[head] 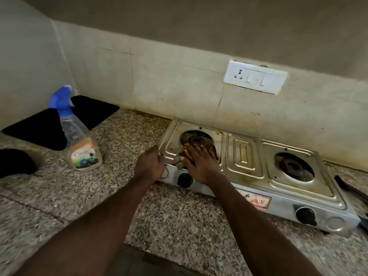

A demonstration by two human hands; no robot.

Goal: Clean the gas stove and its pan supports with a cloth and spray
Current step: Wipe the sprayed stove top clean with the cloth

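Note:
A steel two-burner gas stove point(245, 158) stands on the speckled granite counter, with no pan supports on its burners. My right hand point(198, 163) lies flat with straight fingers on a brown cloth point(211, 149), pressing it onto the stove top beside the left burner point(196, 139). My left hand point(150, 164) grips the stove's front left corner. A clear spray bottle point(79, 140) with a blue trigger head stands upright on the counter, left of the stove.
A black mat point(39, 126) lies in the back left corner, and a dark rounded object point(16, 163) sits at the left edge. A white switch and socket plate point(254, 76) is on the tiled wall. Dark objects point(350, 190) lie right of the stove.

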